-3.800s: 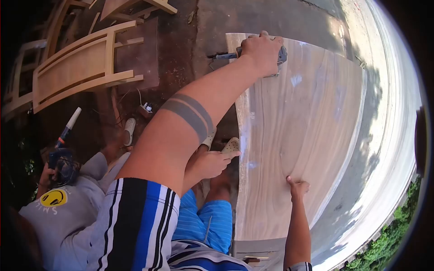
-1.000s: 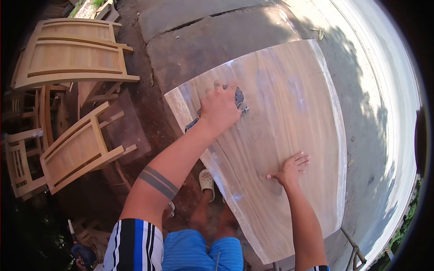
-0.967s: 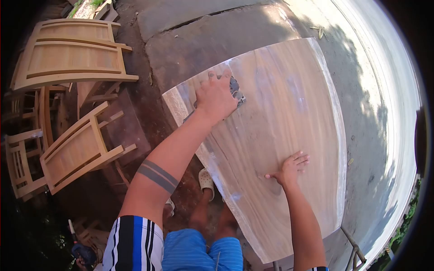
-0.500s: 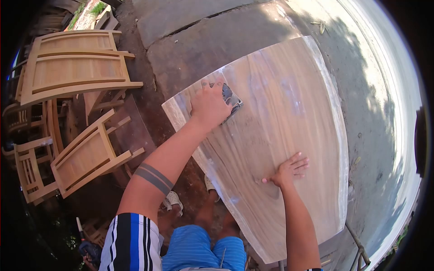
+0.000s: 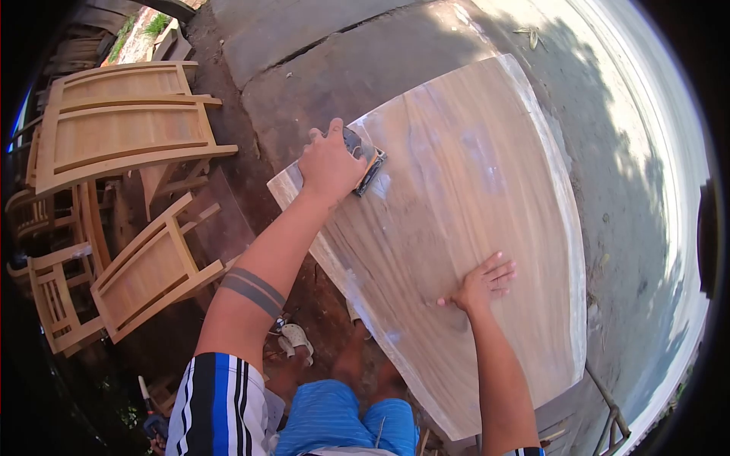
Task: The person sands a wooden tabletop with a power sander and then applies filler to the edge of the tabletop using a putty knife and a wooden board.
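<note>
A wide wooden slab (image 5: 433, 197) with pale, rough live edges lies flat in front of me. My left hand (image 5: 328, 169) is closed over a black hand sander (image 5: 369, 161) at the slab's far left edge. The palm and fingers hide much of the tool. My right hand (image 5: 485, 286) lies flat on the slab nearer to me, fingers spread, holding nothing. Whitish smudges mark the wood near the sander and farther along the surface.
Unfinished wooden chair frames and panels (image 5: 129, 125) stand stacked to the left, with a smaller frame (image 5: 152, 270) below them. Concrete ground (image 5: 319, 83) lies beyond the slab. A thin branch-like support (image 5: 608, 399) shows at the lower right. My feet (image 5: 295, 339) stand close to the slab's near-left edge.
My left hand has slid the sander leftward and slightly away from me, to the slab's edge. My right hand stays put. The view has shifted slightly.
</note>
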